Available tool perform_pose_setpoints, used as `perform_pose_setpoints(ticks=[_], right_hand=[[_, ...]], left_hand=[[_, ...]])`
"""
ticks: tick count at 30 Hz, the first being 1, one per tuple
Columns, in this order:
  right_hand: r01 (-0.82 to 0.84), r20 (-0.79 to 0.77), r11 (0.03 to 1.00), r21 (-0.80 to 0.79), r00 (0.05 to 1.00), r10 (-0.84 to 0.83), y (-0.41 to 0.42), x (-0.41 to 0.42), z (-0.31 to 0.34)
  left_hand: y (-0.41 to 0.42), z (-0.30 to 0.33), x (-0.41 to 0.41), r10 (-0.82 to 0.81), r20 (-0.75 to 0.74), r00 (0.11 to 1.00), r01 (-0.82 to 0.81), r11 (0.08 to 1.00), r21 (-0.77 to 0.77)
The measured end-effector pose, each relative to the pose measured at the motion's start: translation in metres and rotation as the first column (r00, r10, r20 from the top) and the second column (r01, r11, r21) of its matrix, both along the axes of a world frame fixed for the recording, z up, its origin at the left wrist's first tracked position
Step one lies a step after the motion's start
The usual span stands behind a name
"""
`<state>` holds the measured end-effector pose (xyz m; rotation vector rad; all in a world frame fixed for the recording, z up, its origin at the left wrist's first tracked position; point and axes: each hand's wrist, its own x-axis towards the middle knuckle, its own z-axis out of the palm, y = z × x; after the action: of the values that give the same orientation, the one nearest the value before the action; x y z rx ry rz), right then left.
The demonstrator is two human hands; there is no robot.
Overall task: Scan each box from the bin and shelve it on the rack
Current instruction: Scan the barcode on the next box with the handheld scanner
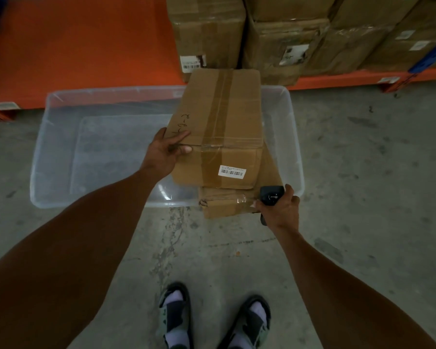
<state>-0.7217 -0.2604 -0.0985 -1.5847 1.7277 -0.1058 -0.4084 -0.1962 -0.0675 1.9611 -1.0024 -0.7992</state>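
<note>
— Orange rack beam [86, 46] runs along the far left, bare at that end. How far along are you?

— Partway, by my reckoning. Clear plastic bin [61, 137] on the floor: its left half shows only the bottom. Two boxes remain, both at the right end. Brown cartons [275, 41] already stand on the rack behind it, though I cannot say which came from this bin.

— Where are your hands?

— Left hand [168, 149] grips the near-left corner of the top box [219, 127], fingers [180, 136] lying flat along its upper face, thumb pressed on the near side. That box sits tilted on the lower box [227, 205], its far end up against the rack's cartons. Barcode label [232, 171] faces me on the near side, right of my left hand and apart from it.

— And the right?

— Right hand [281, 207] is curled closed round the black scanner [271, 196], just beside the lower box's near-right corner, below and right of the label.

— What's left?

— My guess: scan that label, shelve the top box, then repeat for the lower one.
</note>
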Motion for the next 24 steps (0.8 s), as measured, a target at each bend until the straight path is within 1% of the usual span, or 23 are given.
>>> perform_pose_setpoints(ticks=[8,10,11,12,14,16,18,21,22,24], right_hand=[[-0.005,-0.082,1.0,-0.024,0.997,0.003,-0.001,0.003,0.003],[-0.012,-0.117,0.997,-0.073,0.993,0.003,-0.002,0.006,0.008],[-0.017,-0.109,0.993,-0.117,0.994,0.004,-0.004,0.01,0.012],[-0.019,-0.071,0.986,-0.165,0.997,0.008,-0.006,0.015,0.017],[-0.001,0.081,0.976,-0.217,0.997,0.019,-0.014,0.031,0.031],[0.016,0.259,0.984,-0.179,0.965,0.031,-0.026,0.053,0.043],[-0.015,0.38,0.99,-0.137,0.922,0.067,-0.036,0.075,0.049],[-0.029,0.451,0.993,-0.111,0.889,0.077,-0.045,0.099,0.05],[0.002,0.465,0.994,-0.112,0.884,0.051,-0.047,0.103,0.048],[0.09,0.499,0.987,-0.136,0.866,-0.01,-0.048,0.108,0.042]], left_hand=[[0.001,-0.001,0.003,-0.006,-0.017,1.0,0.007,0.999,0.034],[0.001,0.0,0.002,-0.008,-0.016,1.0,0.009,0.999,0.033],[0.001,0.0,0.002,-0.012,-0.016,1.0,0.012,1.0,0.029],[0.001,0.0,0.002,-0.015,-0.02,1.0,0.015,1.0,0.024],[0.002,0.0,0.003,-0.012,-0.041,0.999,0.013,1.0,0.015],[0.003,-0.001,0.003,-0.006,-0.057,0.998,0.007,1.0,0.011],[0.004,-0.004,0.004,-0.006,-0.048,0.999,0.007,1.0,0.013],[0.005,-0.009,0.012,0.007,-0.08,0.997,-0.001,0.997,0.073],[0.005,-0.01,0.014,0.007,-0.111,0.994,0.003,0.996,0.094],[0.002,-0.012,0.017,0.008,-0.177,0.984,0.009,0.996,0.091]])
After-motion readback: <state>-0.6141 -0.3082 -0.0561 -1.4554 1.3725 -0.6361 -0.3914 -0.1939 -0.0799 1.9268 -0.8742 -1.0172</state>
